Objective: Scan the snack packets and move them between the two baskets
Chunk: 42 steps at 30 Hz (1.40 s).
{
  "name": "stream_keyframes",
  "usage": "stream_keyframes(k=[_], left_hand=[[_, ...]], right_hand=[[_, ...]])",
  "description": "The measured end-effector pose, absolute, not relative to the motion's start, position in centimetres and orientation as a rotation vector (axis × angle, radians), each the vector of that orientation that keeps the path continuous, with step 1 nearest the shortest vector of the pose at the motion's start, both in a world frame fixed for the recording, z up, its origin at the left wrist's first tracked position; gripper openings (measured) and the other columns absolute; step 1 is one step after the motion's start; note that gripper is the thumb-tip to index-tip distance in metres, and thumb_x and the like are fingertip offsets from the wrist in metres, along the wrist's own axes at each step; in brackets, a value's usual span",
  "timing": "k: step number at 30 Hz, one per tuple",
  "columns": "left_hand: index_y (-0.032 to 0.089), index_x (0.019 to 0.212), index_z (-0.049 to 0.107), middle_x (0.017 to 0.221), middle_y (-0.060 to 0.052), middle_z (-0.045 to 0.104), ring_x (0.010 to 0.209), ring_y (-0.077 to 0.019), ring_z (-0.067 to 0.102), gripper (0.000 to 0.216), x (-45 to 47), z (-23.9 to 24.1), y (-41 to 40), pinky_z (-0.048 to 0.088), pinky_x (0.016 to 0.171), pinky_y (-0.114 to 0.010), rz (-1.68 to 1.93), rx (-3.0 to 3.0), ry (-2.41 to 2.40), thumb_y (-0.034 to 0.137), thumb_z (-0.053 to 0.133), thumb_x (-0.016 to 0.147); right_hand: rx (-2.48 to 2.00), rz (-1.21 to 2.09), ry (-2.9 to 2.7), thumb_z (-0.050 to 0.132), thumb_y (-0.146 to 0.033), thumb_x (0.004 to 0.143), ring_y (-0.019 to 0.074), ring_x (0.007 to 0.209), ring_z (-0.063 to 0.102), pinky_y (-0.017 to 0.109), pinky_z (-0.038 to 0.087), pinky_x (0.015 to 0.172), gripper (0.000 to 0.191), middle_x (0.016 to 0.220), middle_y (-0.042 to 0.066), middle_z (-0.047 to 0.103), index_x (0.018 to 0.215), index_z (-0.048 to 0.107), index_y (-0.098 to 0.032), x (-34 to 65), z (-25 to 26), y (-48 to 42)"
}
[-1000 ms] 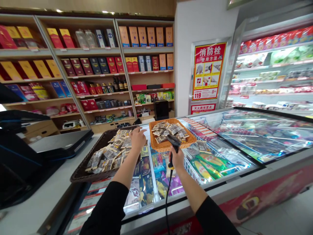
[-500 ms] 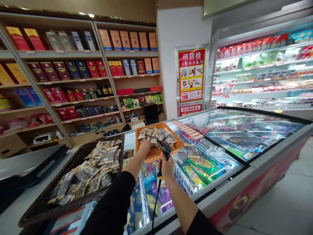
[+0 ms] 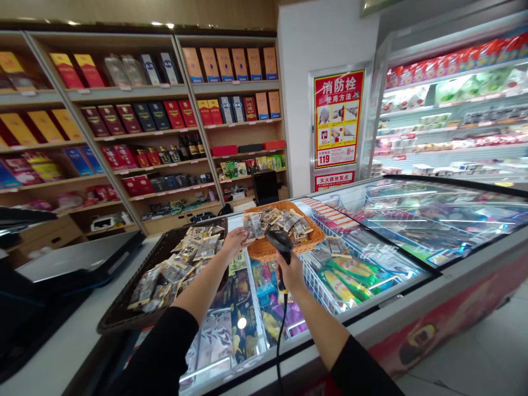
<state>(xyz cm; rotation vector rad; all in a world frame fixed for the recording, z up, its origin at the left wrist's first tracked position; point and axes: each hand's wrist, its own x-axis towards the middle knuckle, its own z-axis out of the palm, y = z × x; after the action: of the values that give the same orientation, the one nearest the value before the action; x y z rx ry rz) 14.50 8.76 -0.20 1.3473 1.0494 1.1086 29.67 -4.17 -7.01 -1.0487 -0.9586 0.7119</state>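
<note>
My right hand [image 3: 291,273] is wrapped round the handle of a black barcode scanner [image 3: 279,241], its head tilted over the front of an orange wicker basket [image 3: 264,251]. A black cable runs down from the scanner's handle. At the basket's left rim, my left hand [image 3: 236,243] pinches a small clear-and-tan snack packet [image 3: 253,225]. Several similar packets [image 3: 289,220] lie heaped inside the basket. To the left, a dark brown wicker tray [image 3: 119,318] holds many more packets [image 3: 181,264].
The basket rests on the glass top of a chest freezer [image 3: 396,300] with bagged frozen goods inside. A flat grey-topped device [image 3: 82,258] stands on the counter at left. Shelves of boxed goods [image 3: 144,118] line the back wall; a lit refrigerated display [image 3: 454,118] is at right.
My left hand has come from among the packets to the basket's left rim with a packet in its fingers. The scanner stays over the basket. The view has turned somewhat left.
</note>
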Motion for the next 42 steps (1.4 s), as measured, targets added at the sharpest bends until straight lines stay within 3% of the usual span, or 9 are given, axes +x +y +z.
stream_keyframes(k=[5,9,13,19,31,42], left_hand=[[0.019,0.087,0.058,0.084,-0.003,0.067,0.076,-0.0145,0.067,0.014,13.9,-0.4,7.9,0.056,0.08,-0.035,1.128,0.977,0.854,0.023,0.064,0.075],[0.018,0.088,0.06,0.083,-0.002,0.068,0.072,-0.0112,0.065,0.028,14.7,-0.8,8.3,0.053,0.074,-0.027,1.144,1.085,0.94,0.028,0.076,0.067],[0.019,0.09,0.062,0.088,-0.003,0.07,0.082,-0.0157,0.066,0.037,14.9,-1.2,8.4,0.051,0.073,-0.028,1.204,1.211,0.982,0.033,0.079,0.06],[0.022,0.092,0.064,0.095,-0.004,0.07,0.092,-0.0196,0.064,0.034,14.9,-1.2,8.0,0.049,0.073,-0.029,1.198,1.257,1.019,0.034,0.073,0.062],[0.02,0.086,0.062,0.089,-0.003,0.069,0.09,-0.0216,0.063,0.026,15.2,-0.9,7.5,0.048,0.075,-0.032,1.174,1.291,1.067,0.028,0.066,0.062],[0.02,0.091,0.062,0.09,-0.002,0.068,0.085,-0.0188,0.063,0.029,15.0,-1.3,7.8,0.048,0.072,-0.029,1.179,1.288,1.036,0.029,0.066,0.064]], right_hand=[[-0.99,0.711,-1.097,0.054,-0.051,0.082,0.0122,0.033,0.044,0.023,0.038,0.038,0.032,0.041,-0.006,0.048,0.074,0.052,-0.021,29.3,-7.1,-4.8],[-1.021,0.679,-1.112,0.053,-0.053,0.083,0.0123,0.034,0.045,0.024,0.039,0.039,0.034,0.042,-0.005,0.049,0.071,0.051,-0.021,29.6,-7.4,-4.7],[-1.152,0.581,-1.204,0.054,-0.049,0.082,0.0144,0.036,0.049,0.024,0.039,0.04,0.03,0.042,-0.004,0.052,0.077,0.057,-0.02,29.9,-7.3,-4.9],[-1.244,0.546,-1.338,0.057,-0.047,0.081,0.0174,0.039,0.054,0.024,0.039,0.041,0.03,0.04,-0.003,0.052,0.085,0.063,-0.019,30.0,-6.7,-5.6],[-1.281,0.429,-1.406,0.056,-0.044,0.081,0.0218,0.052,0.062,0.025,0.039,0.049,0.027,0.044,0.0,0.055,0.078,0.065,-0.019,29.7,-6.6,-5.5],[-1.248,0.529,-1.389,0.055,-0.047,0.082,0.0192,0.046,0.058,0.024,0.039,0.045,0.029,0.04,-0.003,0.051,0.078,0.064,-0.019,29.6,-6.6,-5.5]])
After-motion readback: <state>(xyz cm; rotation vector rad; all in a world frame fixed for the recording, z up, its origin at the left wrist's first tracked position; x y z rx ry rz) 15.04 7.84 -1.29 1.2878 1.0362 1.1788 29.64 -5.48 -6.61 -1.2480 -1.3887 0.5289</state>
